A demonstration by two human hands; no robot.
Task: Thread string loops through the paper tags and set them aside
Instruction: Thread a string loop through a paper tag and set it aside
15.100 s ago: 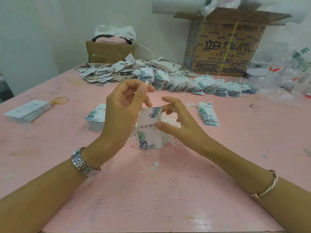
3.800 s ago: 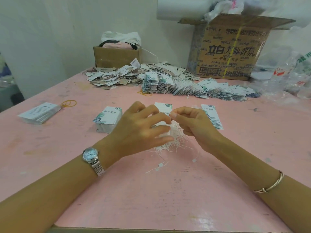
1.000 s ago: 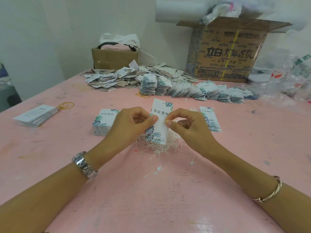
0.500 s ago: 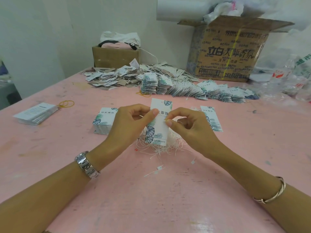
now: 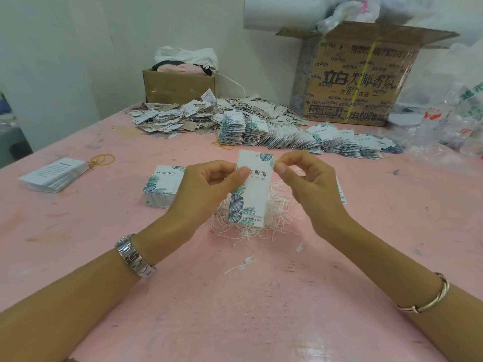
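A large heap of strung tags (image 5: 287,134) lies beyond the hands, an unstrung stack (image 5: 163,186) just outside the left hand (image 5: 206,189), and loose strings (image 5: 278,212) beneath; the left hand grips one tag (image 5: 252,192) upright while the right hand (image 5: 311,186) pinches its top corner, threading apparently incomplete.

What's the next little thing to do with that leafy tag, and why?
Probably draw a string through the top of the paper tag. The left hand holds the tag upright over the string pile, and the right hand pinches at its top corner, though any string there is too thin to see.
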